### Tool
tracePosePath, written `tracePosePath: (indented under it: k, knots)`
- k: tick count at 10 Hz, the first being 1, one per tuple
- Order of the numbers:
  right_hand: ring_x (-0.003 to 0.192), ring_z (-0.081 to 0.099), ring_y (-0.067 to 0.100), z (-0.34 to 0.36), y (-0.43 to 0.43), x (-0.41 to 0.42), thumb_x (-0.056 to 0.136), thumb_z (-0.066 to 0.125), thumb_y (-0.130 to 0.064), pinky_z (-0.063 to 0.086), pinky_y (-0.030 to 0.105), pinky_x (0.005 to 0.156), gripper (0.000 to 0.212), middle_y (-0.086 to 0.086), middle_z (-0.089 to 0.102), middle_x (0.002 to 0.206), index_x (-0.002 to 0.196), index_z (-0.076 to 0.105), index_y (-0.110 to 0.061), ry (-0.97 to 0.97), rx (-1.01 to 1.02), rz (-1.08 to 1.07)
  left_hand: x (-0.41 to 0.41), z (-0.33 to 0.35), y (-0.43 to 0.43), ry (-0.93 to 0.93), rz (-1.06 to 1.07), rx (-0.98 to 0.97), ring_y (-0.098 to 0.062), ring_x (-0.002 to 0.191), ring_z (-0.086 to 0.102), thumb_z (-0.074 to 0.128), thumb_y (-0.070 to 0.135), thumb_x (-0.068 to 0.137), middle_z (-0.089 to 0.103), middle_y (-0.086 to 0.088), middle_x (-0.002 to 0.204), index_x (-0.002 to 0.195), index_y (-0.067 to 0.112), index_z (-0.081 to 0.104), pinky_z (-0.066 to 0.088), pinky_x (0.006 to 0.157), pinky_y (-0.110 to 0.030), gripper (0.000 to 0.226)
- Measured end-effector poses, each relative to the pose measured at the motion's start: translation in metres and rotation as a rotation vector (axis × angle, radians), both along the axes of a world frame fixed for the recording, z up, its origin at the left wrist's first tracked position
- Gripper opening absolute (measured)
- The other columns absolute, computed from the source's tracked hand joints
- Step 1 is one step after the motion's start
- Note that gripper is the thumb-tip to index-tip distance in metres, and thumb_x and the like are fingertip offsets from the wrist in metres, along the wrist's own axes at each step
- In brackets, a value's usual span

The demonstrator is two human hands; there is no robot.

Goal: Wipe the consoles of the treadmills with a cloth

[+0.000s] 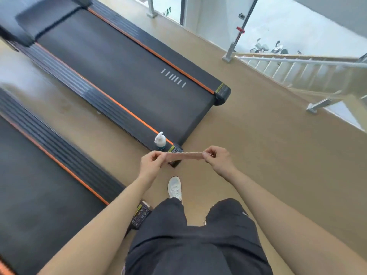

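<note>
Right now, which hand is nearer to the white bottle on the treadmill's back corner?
Left. The left hand pinches one end of the cloth just below the bottle in view; the right hand pinches the other end, farther off to the right.

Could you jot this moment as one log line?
left hand: pinches cloth | right hand: pinches cloth | bottle: on treadmill corner

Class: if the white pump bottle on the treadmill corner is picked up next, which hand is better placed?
Probably left: the left hand is close to the white pump bottle, the right hand farther off across the stretched pink cloth. Both hands pinch it, so left must release first.
</note>
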State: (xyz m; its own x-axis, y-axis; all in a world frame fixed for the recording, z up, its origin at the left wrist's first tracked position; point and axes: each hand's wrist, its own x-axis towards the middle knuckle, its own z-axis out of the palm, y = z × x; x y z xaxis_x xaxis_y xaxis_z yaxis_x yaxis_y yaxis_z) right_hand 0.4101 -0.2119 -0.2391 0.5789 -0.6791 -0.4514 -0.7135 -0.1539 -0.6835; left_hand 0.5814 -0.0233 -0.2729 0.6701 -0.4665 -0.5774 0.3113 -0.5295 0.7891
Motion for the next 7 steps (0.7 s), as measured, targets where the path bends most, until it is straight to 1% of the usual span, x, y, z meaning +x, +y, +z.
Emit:
tracePosePath:
  k: [1,2,3,4,5,6,7]
  knots:
    - [0.07,0.057,0.012,-0.005,-0.029,0.077,0.092,0.07,-0.021,0.042,0.025,0.067,0.008,-0.008,0.063,0.072,0.084,0.071,-0.019,0.01,-0.05,0.056,0.069,-0.015,-0.029,-0.06,0.029,0.024,-0.012,0.073,0.056,0.07,0.022,0.095,0.069,0.006,0.077,0.089,0.015,0.075,0.047,0.073,-0.031,0.011]
    - [0.075,0.06,0.016,-0.024,-0.055,0.144,0.091,0.069,-0.018,0.048,0.029,0.072,0.006,-0.006,0.065,0.075,0.085,0.072,-0.017,0.018,-0.093,0.12,0.126,-0.041,-0.049,-0.148,0.036,0.046,-0.012,0.077,0.06,0.07,0.027,0.094,0.071,0.007,0.082,0.088,0.023,0.074,0.05,0.078,-0.034,0.008]
    - [0.081,0.065,0.018,-0.062,-0.069,0.194,0.09,0.067,-0.019,0.052,0.033,0.076,0.005,-0.008,0.067,0.078,0.087,0.071,-0.018,0.036,-0.12,0.171,0.166,-0.076,-0.06,-0.225,0.004,0.095,-0.008,0.077,0.059,0.068,0.031,0.095,0.069,0.011,0.083,0.094,0.023,0.074,0.048,0.076,-0.03,0.011]
    - [0.082,0.064,0.015,-0.119,-0.072,0.225,0.09,0.063,-0.018,0.052,0.032,0.078,0.006,-0.009,0.067,0.081,0.088,0.068,-0.02,0.084,-0.112,0.257,0.189,-0.131,-0.06,-0.266,-0.004,0.157,-0.013,0.081,0.062,0.066,0.036,0.096,0.07,0.012,0.086,0.096,0.024,0.073,0.052,0.079,-0.035,0.013]
    - [0.087,0.064,0.019,-0.177,-0.06,0.23,0.09,0.061,-0.018,0.053,0.035,0.079,0.007,-0.003,0.071,0.089,0.09,0.068,-0.019,0.164,-0.082,0.346,0.189,-0.19,-0.05,-0.301,-0.084,0.247,-0.021,0.092,0.066,0.065,0.034,0.096,0.074,0.005,0.094,0.099,0.021,0.074,0.055,0.085,-0.042,0.016]
    - [0.091,0.064,0.027,-0.22,-0.036,0.213,0.09,0.06,-0.018,0.052,0.037,0.078,0.012,0.004,0.073,0.095,0.095,0.07,-0.015,0.251,-0.111,0.443,0.166,-0.227,-0.028,-0.413,-0.167,0.322,-0.027,0.097,0.066,0.066,0.027,0.097,0.076,-0.004,0.1,0.101,0.013,0.075,0.051,0.084,-0.039,0.017]
    - [0.106,0.063,0.028,-0.242,-0.011,0.185,0.087,0.06,-0.024,0.053,0.038,0.082,0.031,0.002,0.072,0.109,0.117,0.067,-0.019,0.372,-0.057,0.611,0.136,-0.244,-0.005,-0.432,-0.247,0.434,-0.025,0.103,0.065,0.064,0.031,0.097,0.076,-0.001,0.107,0.107,0.018,0.074,0.051,0.081,-0.038,0.019]
